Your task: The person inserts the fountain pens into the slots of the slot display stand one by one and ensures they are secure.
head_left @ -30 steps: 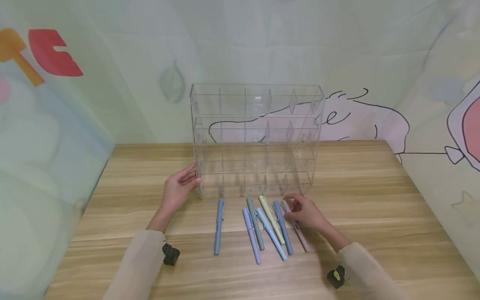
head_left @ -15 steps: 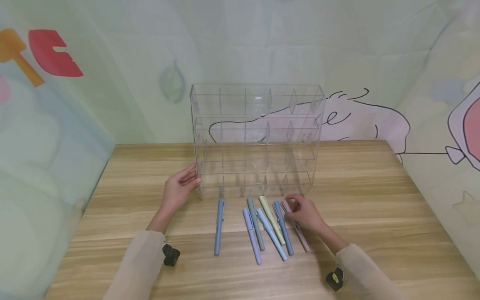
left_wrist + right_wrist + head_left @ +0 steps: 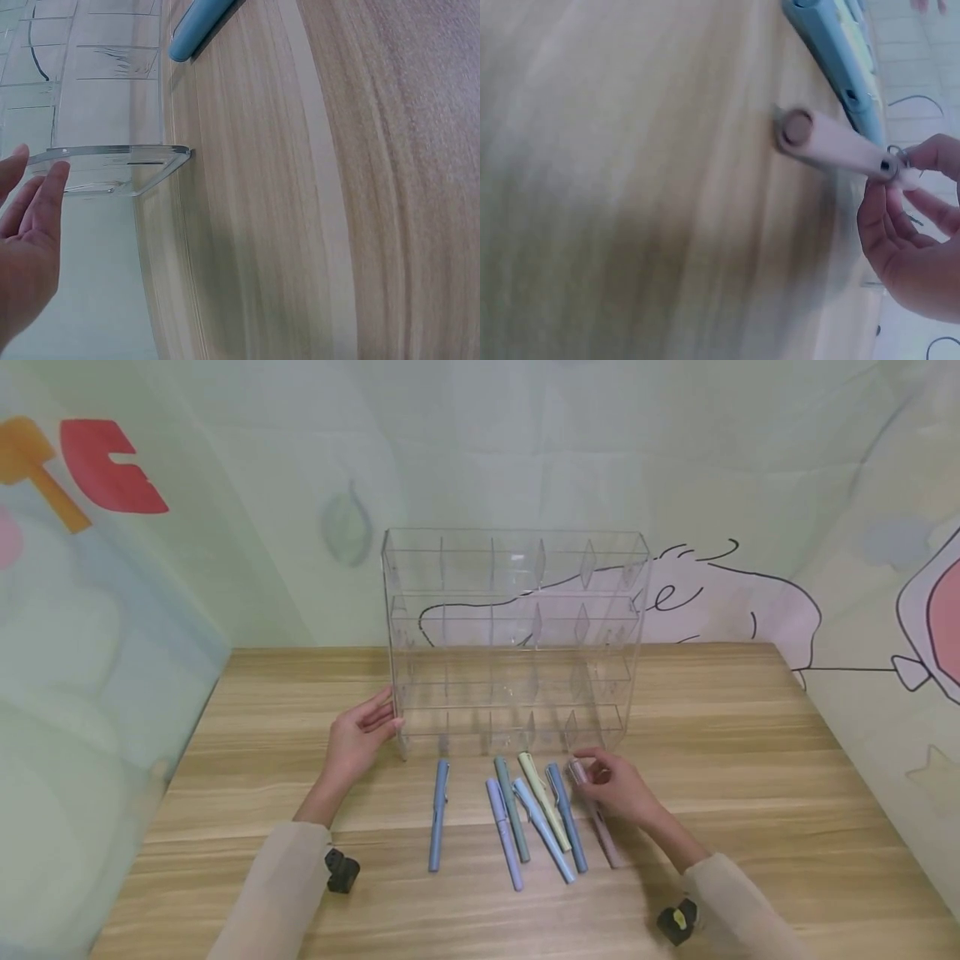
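A clear acrylic rack [image 3: 513, 664] with rows of compartments stands upright on the table in the head view. My left hand [image 3: 356, 739] rests against its left side, fingers fairly straight; in the left wrist view, the fingertips are right at the clear side panel [image 3: 112, 154]. My right hand [image 3: 617, 785] pinches a dusty-pink capped pen [image 3: 602, 835] near its clip end, with thumb and fingers. The right wrist view shows that pen's blunt end [image 3: 799, 127] toward the camera, with a blue pen [image 3: 832, 56] beside it.
Left of the held pen lie a dark blue pen [image 3: 567, 818], a pale yellow pen [image 3: 543, 802], a light blue pen [image 3: 543, 831], a green pen [image 3: 512, 810] and a lilac pen [image 3: 504, 835]. Another blue pen [image 3: 438, 816] lies apart at left. A printed cloth [image 3: 480, 443] hangs behind.
My right hand and the upper end of the pink pen have shifted slightly right, away from the dark blue pen. My left hand and the rack stay as they were.
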`<state>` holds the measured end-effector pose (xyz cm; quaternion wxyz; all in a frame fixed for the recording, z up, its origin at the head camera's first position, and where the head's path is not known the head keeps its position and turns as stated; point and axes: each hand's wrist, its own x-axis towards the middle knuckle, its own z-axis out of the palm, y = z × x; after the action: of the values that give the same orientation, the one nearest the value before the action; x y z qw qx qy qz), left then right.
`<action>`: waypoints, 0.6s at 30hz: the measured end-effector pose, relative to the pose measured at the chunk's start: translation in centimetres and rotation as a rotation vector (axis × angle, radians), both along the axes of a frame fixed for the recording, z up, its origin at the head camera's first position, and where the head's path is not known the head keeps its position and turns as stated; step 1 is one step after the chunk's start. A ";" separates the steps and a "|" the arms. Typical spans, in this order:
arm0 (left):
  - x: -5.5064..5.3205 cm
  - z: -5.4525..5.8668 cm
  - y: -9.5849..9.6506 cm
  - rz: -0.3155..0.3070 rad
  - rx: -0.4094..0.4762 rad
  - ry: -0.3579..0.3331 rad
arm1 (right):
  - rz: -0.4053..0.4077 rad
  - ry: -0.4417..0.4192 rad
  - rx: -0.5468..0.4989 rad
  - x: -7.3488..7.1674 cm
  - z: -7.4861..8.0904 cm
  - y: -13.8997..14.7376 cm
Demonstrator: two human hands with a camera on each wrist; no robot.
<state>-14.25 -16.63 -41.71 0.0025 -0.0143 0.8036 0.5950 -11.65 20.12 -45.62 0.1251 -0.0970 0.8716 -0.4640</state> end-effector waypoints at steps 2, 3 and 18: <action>0.0 0.0 0.0 0.001 -0.002 0.002 | 0.011 -0.023 -0.055 0.0 0.4 0.2; 0.0 0.0 0.0 0.002 -0.002 0.003 | 0.017 -0.031 -0.085 -0.1 0.6 0.3; 0.0 -0.2 0.0 0.000 -0.021 0.024 | 0.043 -0.028 -0.359 -1.7 4.9 -0.4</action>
<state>-14.27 -16.67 -41.95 -0.0073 -0.0071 0.8097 0.5868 -13.35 19.77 -40.69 0.1275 -0.1298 0.7708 -0.6105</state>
